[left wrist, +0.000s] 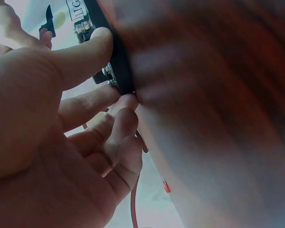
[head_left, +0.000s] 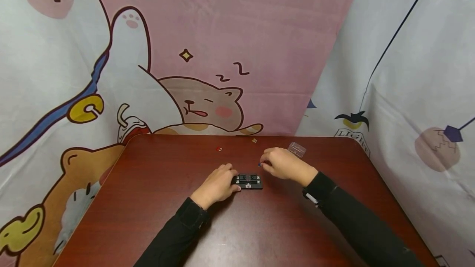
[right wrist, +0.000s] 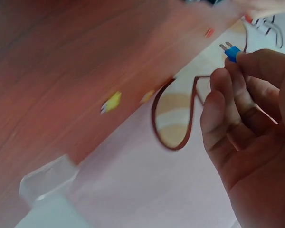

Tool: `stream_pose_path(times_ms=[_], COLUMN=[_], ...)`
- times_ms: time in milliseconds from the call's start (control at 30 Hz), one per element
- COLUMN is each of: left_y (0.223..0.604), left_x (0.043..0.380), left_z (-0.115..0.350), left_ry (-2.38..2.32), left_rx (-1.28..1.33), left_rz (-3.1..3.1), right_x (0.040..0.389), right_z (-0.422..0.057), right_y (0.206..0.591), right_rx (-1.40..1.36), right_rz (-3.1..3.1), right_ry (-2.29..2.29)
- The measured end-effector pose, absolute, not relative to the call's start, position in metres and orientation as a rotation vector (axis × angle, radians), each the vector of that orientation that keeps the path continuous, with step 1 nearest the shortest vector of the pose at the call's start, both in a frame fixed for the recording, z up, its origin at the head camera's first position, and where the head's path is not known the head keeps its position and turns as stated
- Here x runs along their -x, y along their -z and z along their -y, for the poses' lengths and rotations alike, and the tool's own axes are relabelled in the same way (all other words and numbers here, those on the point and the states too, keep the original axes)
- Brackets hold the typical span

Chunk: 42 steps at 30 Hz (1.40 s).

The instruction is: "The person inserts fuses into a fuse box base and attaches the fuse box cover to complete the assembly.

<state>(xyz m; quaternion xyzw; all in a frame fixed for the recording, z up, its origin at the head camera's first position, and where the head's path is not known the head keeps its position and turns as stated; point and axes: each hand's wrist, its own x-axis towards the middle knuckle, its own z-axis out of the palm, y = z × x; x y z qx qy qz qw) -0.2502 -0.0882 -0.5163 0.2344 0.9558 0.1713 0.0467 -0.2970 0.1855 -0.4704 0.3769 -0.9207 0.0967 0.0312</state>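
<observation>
A black fuse block (head_left: pixel 248 181) with metal screw terminals lies on the table in front of me. My left hand (head_left: pixel 218 182) grips its left end, thumb (left wrist: pixel 102 45) on the near side and fingers behind. To the right and a little farther back, my right hand (head_left: pixel 283 163) is held over the table. Between thumb and fingertip it pinches a blue blade fuse (right wrist: pixel 232 53), whose two metal prongs stick out away from the fingers. In the head view only a speck of blue shows at the fingertips.
Toward the table's far edge lie small red fuses (head_left: pixel 219 149) and a yellow fuse (right wrist: pixel 113 101). A clear plastic box (head_left: pixel 297 149) sits beyond my right hand. The brown wooden table (head_left: pixel 245 226) ends at a printed cloth (head_left: pixel 282 32) hanging behind it.
</observation>
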Motion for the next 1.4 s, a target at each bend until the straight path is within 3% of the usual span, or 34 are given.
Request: stream_pose_path(times_ms=[467, 1400], left_y=[0.519, 0.517], left_x=[0.252, 0.251], left_z=[0.089, 0.09], left_ry=[-0.503, -0.486], left_rx=[-0.764, -0.785], left_rz=[-2.941, -2.948], right_x=[0.285, 0.291], right_z=[-0.157, -0.155], right_y=[0.479, 0.486], right_rx=[-1.275, -1.294], right_rz=[2.869, 2.861], right_ry=[-0.277, -0.237])
